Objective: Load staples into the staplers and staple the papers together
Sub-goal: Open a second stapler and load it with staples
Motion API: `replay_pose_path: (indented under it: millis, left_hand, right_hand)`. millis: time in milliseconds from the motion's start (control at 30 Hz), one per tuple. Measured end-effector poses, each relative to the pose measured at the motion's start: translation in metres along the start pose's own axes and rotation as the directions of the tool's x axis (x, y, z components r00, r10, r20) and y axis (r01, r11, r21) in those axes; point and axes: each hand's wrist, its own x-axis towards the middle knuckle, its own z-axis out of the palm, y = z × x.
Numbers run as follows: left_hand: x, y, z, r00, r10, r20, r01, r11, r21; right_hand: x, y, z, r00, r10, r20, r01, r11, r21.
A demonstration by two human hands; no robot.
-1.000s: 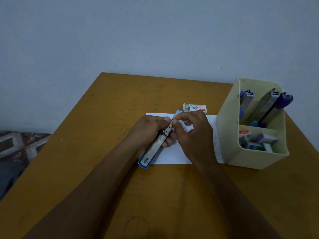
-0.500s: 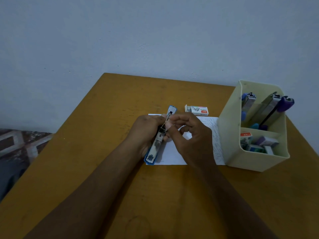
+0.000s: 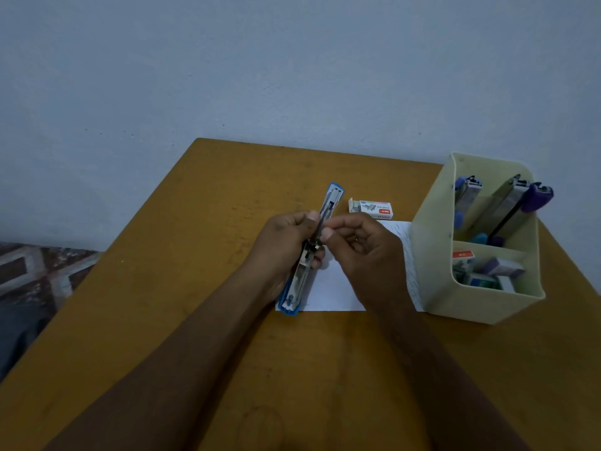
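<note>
A blue stapler (image 3: 300, 281), folded fully open so its metal channel faces up, lies along my left hand (image 3: 283, 245), which grips its middle. My right hand (image 3: 364, 252) pinches with thumb and forefinger at the channel just above the hinge; what is between those fingertips is too small to tell. Beneath both hands lies a white sheet of paper (image 3: 331, 288) with writing along its right side. A small white and red staple box (image 3: 372, 209), one end flap open, sits on the table behind my right hand.
A cream desk organiser (image 3: 471, 297) stands at the right, touching the paper's edge; it holds other staplers (image 3: 507, 203) upright at the back and small staple boxes (image 3: 487, 271) in front. The table (image 3: 195, 288) ends at the wall behind and drops off at the left.
The opened stapler has swung from a slant to nearly upright in view, its far tip now beyond the paper. My right hand's pinch has stayed at the channel near the hinge.
</note>
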Motion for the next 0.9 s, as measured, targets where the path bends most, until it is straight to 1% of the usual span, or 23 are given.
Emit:
replay_pose_path:
  millis: [133,300,433,533,667,733,900]
  left_hand:
    - [0.000,0.001,0.001,0.999,-0.032,-0.025,0.032,0.999,-0.011]
    - [-0.001,0.001,0.001,0.998,-0.063,-0.007,0.063,0.998,0.015]
    - [-0.002,0.000,0.001,0.999,-0.032,-0.004,0.032,0.998,0.057]
    - [-0.002,0.000,0.001,1.000,-0.003,-0.002,0.003,0.999,0.053]
    - [-0.003,0.001,0.001,0.999,0.019,0.031,-0.020,1.000,0.024]
    - [-0.003,0.001,0.000,0.999,0.022,0.036,-0.023,1.000,0.010]
    - [-0.004,0.001,0.001,0.999,0.023,0.028,-0.022,1.000,-0.003]
  right_hand:
    - [0.000,0.005,0.002,0.999,0.001,0.036,0.002,0.996,-0.085]
    - [0.001,0.012,-0.001,0.999,0.050,0.009,-0.048,0.989,-0.138]
    - [0.001,0.013,0.001,0.999,-0.039,-0.015,0.034,0.968,-0.250]
    - [0.001,0.011,0.002,0.994,-0.106,-0.025,0.093,0.947,-0.306]
    - [0.000,0.009,0.003,0.980,-0.201,0.003,0.182,0.881,-0.437]
    - [0.000,0.008,0.003,0.975,-0.221,0.014,0.201,0.857,-0.474]
    - [0.000,0.008,0.003,0.976,-0.217,0.014,0.195,0.844,-0.500]
